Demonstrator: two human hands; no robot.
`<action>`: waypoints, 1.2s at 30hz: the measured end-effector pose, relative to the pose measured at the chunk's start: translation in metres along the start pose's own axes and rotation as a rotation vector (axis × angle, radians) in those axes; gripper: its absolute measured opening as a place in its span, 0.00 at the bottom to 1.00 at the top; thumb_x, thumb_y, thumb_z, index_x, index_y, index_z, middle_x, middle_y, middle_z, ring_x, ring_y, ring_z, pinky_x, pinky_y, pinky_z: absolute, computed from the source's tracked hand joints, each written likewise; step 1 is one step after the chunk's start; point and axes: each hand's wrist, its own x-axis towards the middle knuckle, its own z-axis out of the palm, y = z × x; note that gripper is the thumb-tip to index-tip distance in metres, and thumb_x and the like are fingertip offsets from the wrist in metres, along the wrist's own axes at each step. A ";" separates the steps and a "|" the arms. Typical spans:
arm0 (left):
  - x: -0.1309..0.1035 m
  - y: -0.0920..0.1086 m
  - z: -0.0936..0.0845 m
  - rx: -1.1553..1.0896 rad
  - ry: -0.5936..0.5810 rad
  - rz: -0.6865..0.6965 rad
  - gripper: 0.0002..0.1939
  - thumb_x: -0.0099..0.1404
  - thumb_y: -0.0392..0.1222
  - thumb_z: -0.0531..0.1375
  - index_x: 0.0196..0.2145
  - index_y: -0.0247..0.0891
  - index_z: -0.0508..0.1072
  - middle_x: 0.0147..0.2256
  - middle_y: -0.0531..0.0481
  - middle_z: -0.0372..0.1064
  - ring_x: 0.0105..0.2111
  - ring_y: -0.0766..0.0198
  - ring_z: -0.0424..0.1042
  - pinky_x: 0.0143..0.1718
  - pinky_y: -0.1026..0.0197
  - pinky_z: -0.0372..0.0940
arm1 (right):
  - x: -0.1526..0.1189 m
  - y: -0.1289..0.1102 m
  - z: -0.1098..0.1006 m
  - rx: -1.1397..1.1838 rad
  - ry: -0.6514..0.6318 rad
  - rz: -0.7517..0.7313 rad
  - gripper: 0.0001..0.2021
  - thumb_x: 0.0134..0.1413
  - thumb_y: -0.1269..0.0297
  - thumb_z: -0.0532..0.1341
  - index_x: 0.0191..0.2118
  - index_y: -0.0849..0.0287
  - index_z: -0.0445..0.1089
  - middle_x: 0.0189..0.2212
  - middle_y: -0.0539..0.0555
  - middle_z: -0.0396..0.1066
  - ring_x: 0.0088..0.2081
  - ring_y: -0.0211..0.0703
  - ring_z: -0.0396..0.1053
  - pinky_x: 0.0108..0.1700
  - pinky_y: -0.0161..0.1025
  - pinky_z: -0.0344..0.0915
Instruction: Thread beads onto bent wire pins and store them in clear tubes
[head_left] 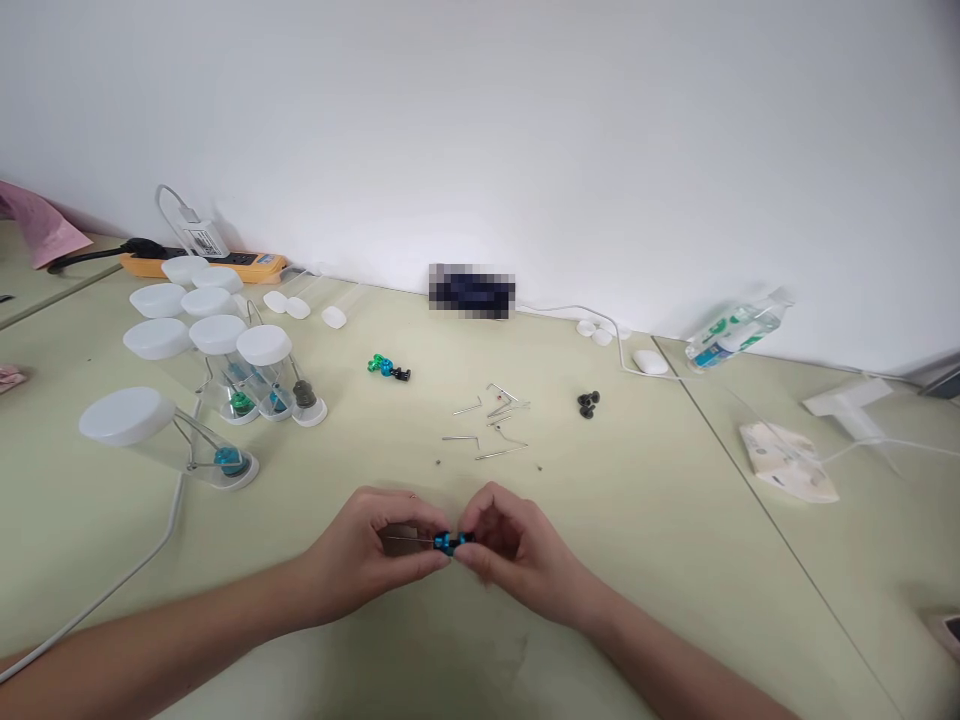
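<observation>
Between both hands, low in the middle of the head view, is a small blue and black shiny part (445,543) with a thin metal wire running out to its left. My left hand (375,545) pinches its left end with thumb and fingertips. My right hand (517,550) is closed on its dark right end, partly hiding it. Beyond the hands lie several thin bent metal wires (501,452). Green, blue and black small parts (388,368) are grouped farther left, and a cluster of black small parts (589,404) sits to the right.
Several clear tubes with white caps (127,415) stand at left, holding wire and coloured parts. Behind them is an orange power strip (266,267). A plastic bottle (739,330) lies at right near a white oval object (650,362), a crumpled packet (784,460) and white cables.
</observation>
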 end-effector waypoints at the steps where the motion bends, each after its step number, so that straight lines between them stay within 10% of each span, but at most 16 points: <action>1: 0.000 0.000 0.000 -0.007 0.001 -0.006 0.09 0.57 0.41 0.61 0.37 0.37 0.75 0.31 0.49 0.72 0.31 0.65 0.70 0.33 0.65 0.66 | 0.000 0.000 0.000 -0.001 0.006 -0.001 0.12 0.51 0.61 0.63 0.35 0.59 0.59 0.26 0.47 0.62 0.24 0.30 0.57 0.25 0.29 0.55; 36: 0.000 0.003 0.000 -0.027 -0.010 0.012 0.09 0.58 0.42 0.61 0.36 0.35 0.75 0.30 0.48 0.71 0.30 0.65 0.69 0.31 0.66 0.67 | -0.001 -0.002 0.000 0.009 -0.023 0.024 0.13 0.53 0.56 0.61 0.34 0.59 0.60 0.26 0.49 0.65 0.25 0.32 0.60 0.26 0.31 0.57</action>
